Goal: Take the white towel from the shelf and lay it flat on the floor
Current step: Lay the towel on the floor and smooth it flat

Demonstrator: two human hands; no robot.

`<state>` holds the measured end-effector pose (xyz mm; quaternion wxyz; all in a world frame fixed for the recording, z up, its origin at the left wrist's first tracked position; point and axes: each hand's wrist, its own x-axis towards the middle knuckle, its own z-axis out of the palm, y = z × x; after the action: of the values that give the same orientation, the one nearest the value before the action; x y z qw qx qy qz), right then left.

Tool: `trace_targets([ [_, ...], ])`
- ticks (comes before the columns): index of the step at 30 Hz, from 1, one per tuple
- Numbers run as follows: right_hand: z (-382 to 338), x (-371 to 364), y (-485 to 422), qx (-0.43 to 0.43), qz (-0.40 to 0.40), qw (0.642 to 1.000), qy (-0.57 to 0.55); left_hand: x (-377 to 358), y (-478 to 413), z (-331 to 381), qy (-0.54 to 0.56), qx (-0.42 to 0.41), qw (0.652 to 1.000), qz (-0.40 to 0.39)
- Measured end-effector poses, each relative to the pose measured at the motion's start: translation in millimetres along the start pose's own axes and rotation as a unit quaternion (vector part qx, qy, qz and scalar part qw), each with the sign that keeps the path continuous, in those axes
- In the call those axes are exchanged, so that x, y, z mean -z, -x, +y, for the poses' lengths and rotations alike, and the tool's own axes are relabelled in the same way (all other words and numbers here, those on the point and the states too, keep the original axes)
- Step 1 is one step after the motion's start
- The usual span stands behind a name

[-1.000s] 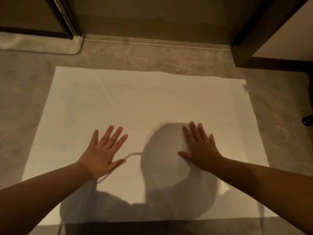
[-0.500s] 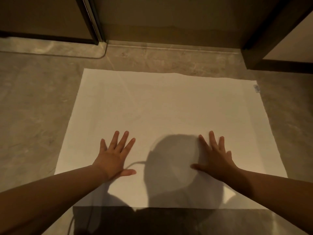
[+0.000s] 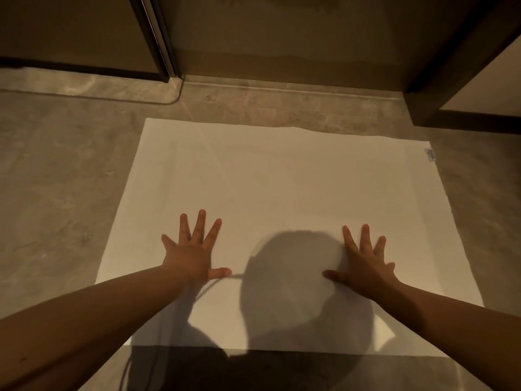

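The white towel [image 3: 282,187] lies spread flat on the grey stone floor [image 3: 56,193], a small label at its far right corner. My left hand [image 3: 191,255] rests palm down on the towel's left half, fingers spread wide. My right hand [image 3: 363,263] lies palm down on the right half, fingers spread too. Neither hand holds anything. A round shadow of my head falls on the towel between the hands.
A dark door frame [image 3: 158,38] and a glass panel stand at the far left, with a raised sill [image 3: 282,91] across the back. A dark wooden post [image 3: 439,80] rises at the far right. Bare floor surrounds the towel.
Both hands have slid outward across the towel, and their fingers have spread wider. The view has shifted left and pulled back, so the towel sits further right in frame.
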<state>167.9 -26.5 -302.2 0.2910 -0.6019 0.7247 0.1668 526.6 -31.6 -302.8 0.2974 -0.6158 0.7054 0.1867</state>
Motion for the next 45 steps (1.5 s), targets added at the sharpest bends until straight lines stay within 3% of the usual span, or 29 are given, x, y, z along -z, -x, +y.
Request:
trace_targets([
  [45,16.2,51.0,-40.4,-0.009,-0.037,0.999,0.011,36.1,-46.1,26.3,0.009,0.008,1.0,0.026],
])
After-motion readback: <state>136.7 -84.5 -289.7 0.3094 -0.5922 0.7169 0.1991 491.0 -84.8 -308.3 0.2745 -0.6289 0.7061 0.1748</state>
